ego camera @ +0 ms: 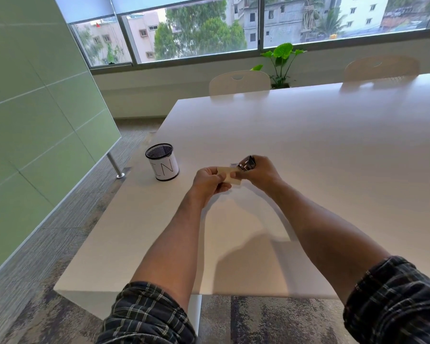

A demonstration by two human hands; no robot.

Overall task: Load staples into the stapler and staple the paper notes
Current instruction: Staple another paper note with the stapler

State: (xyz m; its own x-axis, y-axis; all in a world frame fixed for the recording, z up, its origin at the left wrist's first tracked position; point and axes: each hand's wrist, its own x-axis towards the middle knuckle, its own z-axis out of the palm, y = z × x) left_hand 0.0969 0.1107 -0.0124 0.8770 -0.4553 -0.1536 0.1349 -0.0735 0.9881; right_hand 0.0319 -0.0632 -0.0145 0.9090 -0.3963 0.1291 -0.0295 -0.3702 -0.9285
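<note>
Above the white table (308, 150), my left hand (209, 181) pinches the left end of a small stack of pale yellow paper notes (227, 175). My right hand (261, 172) grips a small dark metallic stapler (246, 163), whose mouth sits over the right end of the notes. A tiny white item (233, 164), perhaps a staple box, lies on the table just behind the notes. Whether staples are inside the stapler is hidden.
A black mesh cup (162, 162) wrapped in white paper marked "IN" stands on the table to the left of my hands. Two white chairs (238, 81) are at the far edge. The table's near-left corner (60, 286) is close to my left arm.
</note>
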